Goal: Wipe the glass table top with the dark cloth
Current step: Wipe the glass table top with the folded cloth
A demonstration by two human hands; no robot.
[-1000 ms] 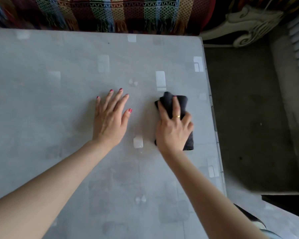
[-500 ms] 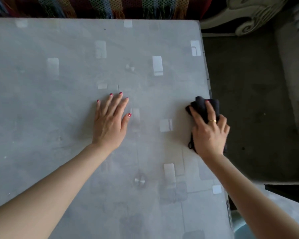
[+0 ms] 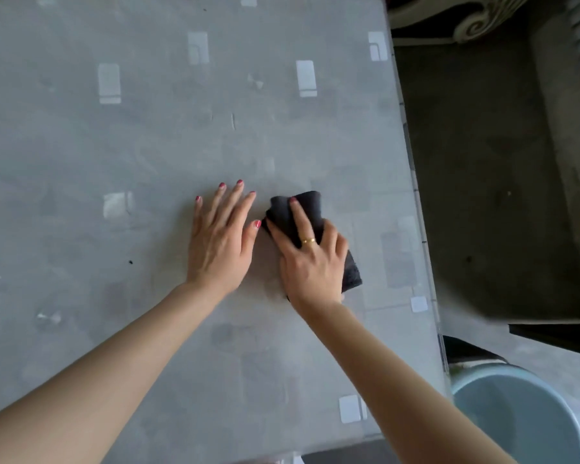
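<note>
— How are the fingers being held?

— The left hand (image 3: 220, 241) is being laid flat on the glass table top (image 3: 148, 145), fingers straight and slightly spread, nothing grasped. The dark cloth (image 3: 310, 209) is being pressed down under the right hand (image 3: 312, 259); one finger is lying straight along it, and the others are being curled round its right edge.

— And what is being seen to differ?

— Half a second ago the cloth was being held at the right edge; it is now being kept just beside the left thumb.
</note>
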